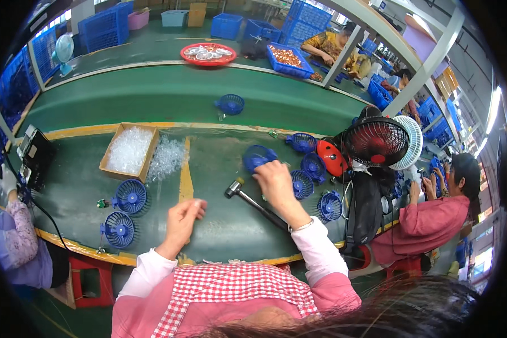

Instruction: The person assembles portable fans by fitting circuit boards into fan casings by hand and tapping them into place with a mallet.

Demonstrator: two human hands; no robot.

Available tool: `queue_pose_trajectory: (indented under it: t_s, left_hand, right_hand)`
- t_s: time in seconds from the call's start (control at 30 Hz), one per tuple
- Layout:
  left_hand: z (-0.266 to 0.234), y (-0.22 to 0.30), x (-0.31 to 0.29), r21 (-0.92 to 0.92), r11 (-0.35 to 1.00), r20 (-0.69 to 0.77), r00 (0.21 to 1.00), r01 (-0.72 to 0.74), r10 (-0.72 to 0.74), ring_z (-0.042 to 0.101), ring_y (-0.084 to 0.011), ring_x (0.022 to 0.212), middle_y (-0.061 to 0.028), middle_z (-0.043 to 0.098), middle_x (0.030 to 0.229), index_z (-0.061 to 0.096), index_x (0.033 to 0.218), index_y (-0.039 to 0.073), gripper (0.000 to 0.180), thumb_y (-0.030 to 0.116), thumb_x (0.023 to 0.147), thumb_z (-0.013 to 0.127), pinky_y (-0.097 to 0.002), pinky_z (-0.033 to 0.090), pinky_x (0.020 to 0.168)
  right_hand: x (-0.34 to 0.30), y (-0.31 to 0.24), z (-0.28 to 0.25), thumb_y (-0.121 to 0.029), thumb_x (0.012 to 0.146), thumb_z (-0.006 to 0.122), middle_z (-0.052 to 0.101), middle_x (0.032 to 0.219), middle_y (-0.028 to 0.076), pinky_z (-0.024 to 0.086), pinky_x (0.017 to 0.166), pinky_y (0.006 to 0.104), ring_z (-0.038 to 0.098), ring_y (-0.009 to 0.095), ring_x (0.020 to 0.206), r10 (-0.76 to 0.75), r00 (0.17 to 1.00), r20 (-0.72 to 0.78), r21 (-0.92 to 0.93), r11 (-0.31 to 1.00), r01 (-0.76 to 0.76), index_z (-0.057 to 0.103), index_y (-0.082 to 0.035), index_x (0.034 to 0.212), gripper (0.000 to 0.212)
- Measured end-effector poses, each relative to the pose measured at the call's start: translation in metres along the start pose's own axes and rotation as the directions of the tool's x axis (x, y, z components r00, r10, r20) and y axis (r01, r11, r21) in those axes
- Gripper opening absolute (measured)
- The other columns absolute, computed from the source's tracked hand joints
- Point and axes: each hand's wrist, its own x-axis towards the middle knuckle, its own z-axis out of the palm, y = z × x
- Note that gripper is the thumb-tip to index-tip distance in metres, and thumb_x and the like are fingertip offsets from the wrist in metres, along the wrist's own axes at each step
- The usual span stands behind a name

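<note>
My right hand (276,185) reaches over the green bench with its fingers closed at the near edge of a blue plastic fan housing (258,158). The housing looks slightly blurred. My left hand (182,224) hovers near the front of the bench, its fingers curled in with the thumb against them; whatever they may hold is hidden. Between my hands lies a mallet (253,204) with a black handle, which passes under my right wrist. Several more blue fan housings (302,184) stand right of my right hand. Two others (130,196) lie left of my left hand.
A cardboard box (150,153) of clear plastic pieces stands left, with a loose pile (166,159) beside it. A black fan (376,141), a red fan part (331,158) and a black bag (368,208) crowd the right. One blue housing (231,103) sits on the far green strip.
</note>
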Motion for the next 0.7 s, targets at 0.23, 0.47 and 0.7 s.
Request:
queue_pose_trajectory:
  t_s: [0.23,0.47,0.7]
  left_hand:
    - [-0.016,0.059,-0.021,0.578,0.636,0.187,0.842,-0.511,0.507,0.051,-0.0347,0.112,-0.0144,0.058,0.118,0.062,0.109,0.002,0.031,0.019,0.084,0.060,-0.0433,0.039,0.097]
    - [-0.015,0.043,-0.043,0.623,0.702,0.424,0.903,-0.346,0.069,0.047,-0.0353,0.117,-0.0172,0.048,0.129,0.045,0.131,0.002,0.073,0.037,0.074,0.074,-0.0424,0.035,0.102]
    - [0.002,0.020,-0.022,0.553,0.790,0.250,0.957,-0.265,0.146,0.063,-0.0232,0.089,-0.0146,0.063,0.103,0.046,0.129,0.002,0.056,0.003,0.077,0.066,-0.0336,0.050,0.078]
  right_hand:
    - [-0.048,-0.097,-0.014,-0.012,0.075,0.057,0.054,0.122,0.014,0.043,0.090,0.0432,0.047,0.032,0.119,-0.427,0.893,0.143,0.333,0.870,0.363,0.060,-0.004,0.092,0.019]
    - [-0.060,-0.075,0.008,-0.006,0.077,0.054,0.047,0.134,0.019,0.040,0.096,0.0422,0.048,0.034,0.119,-0.367,0.871,0.326,0.362,0.900,0.244,0.059,-0.009,0.113,0.037]
    - [-0.021,-0.030,0.009,-0.001,0.075,0.051,0.050,0.130,0.016,0.043,0.096,0.0397,0.048,0.033,0.117,-0.184,0.932,0.312,0.197,0.972,0.126,0.061,-0.012,0.119,0.046]
